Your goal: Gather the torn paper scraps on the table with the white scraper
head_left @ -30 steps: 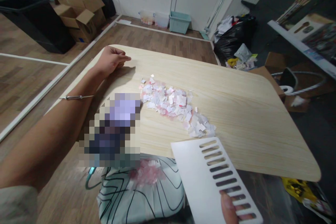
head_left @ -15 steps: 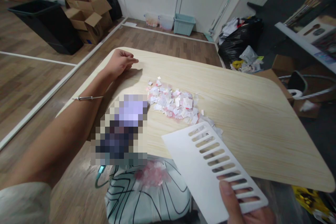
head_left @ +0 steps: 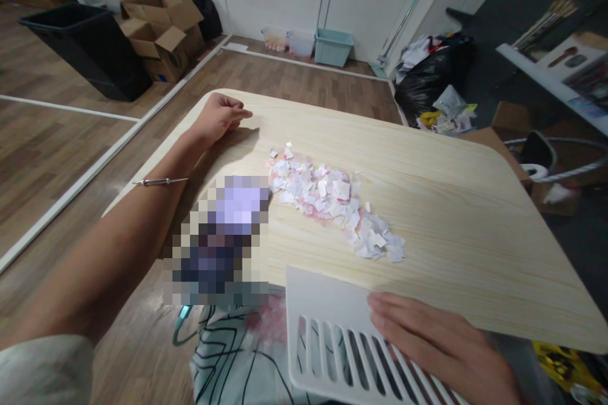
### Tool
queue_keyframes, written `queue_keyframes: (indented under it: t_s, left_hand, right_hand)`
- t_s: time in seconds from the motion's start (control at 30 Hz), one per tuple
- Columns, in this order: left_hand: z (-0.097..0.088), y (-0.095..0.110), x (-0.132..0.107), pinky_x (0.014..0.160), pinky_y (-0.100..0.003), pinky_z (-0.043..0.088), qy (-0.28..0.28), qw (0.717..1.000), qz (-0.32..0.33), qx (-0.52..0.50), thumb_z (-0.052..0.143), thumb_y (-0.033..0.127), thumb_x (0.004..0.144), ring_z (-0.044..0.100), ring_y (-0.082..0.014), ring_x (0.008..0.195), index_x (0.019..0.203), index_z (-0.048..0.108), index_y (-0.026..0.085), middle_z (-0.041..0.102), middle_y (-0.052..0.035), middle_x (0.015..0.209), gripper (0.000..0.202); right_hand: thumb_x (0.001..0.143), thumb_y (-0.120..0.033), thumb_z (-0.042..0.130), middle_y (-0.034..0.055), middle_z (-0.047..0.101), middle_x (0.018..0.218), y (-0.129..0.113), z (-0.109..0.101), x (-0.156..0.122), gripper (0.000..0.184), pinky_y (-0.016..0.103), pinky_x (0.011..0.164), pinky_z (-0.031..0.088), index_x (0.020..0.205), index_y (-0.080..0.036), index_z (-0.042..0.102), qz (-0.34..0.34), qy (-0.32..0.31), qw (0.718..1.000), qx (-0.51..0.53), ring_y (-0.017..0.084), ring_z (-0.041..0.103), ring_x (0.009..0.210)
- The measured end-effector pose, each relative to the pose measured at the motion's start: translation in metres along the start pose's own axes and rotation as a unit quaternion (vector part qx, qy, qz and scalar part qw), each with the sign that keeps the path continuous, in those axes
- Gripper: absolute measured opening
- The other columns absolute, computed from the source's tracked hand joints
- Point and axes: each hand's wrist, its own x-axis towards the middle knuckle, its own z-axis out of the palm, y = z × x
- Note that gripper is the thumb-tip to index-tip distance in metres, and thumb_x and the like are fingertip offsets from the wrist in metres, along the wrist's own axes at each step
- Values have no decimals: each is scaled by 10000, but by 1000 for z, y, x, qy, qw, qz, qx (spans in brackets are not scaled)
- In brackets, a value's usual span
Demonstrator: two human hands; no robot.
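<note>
My right hand point(head_left: 437, 342) grips a white slotted plastic panel point(head_left: 325, 288) at the near table edge, fingers laid across its top face and the thumb hidden. The panel partly covers a pale blue cloth point(head_left: 228, 354) with black lines, which bears pink paper scraps point(head_left: 268, 324). My left hand point(head_left: 222, 117) rests at the table's far left corner, its fingers curled together and nothing visible in them. Between the hands, a strip of small white and pink paper scraps point(head_left: 327, 193) lies across the wooden table point(head_left: 456, 202). A pixelated phone-like object point(head_left: 240, 209) lies beside the scraps.
A teal cable point(head_left: 183, 316) runs from below the pixelated object. Beyond the table stand a black bin point(head_left: 90, 50), cardboard boxes point(head_left: 164, 44) and a blue-green tub point(head_left: 333, 49). To the right are a black plastic bag point(head_left: 434, 85), an open carton point(head_left: 503, 130) and a shelf point(head_left: 555, 79).
My right hand has turned the white panel, bringing its slots toward me and drawing it back off the paper scraps, whose near end now shows. My left hand has hardly moved.
</note>
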Motion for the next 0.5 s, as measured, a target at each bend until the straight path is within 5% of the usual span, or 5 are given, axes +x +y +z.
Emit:
queue_keyframes:
  t_s: [0.17, 0.5]
  left_hand:
    - [-2, -7, 6, 605, -360, 164, -2, 1000, 8, 0, 734, 122, 1065, 191, -102, 577, 721, 268, 309, 242, 89, 536, 608]
    - [-5, -16, 12, 587, -365, 135, -2, 1000, 20, -11, 852, 267, 954, 175, -110, 586, 697, 284, 316, 240, 86, 520, 625]
  right_hand:
    - [1218, -149, 506, 41, 929, 1436, 23, -17, -25, 528, 347, 1259, 647, 1545, -353, 866, -2, -64, 998, 22, 211, 856, 1421]
    - [1203, -398, 558, 73, 933, 1419, 36, -42, -64, 460, 418, 1258, 651, 1511, -363, 897, 81, -53, 995, 31, 296, 871, 1390]
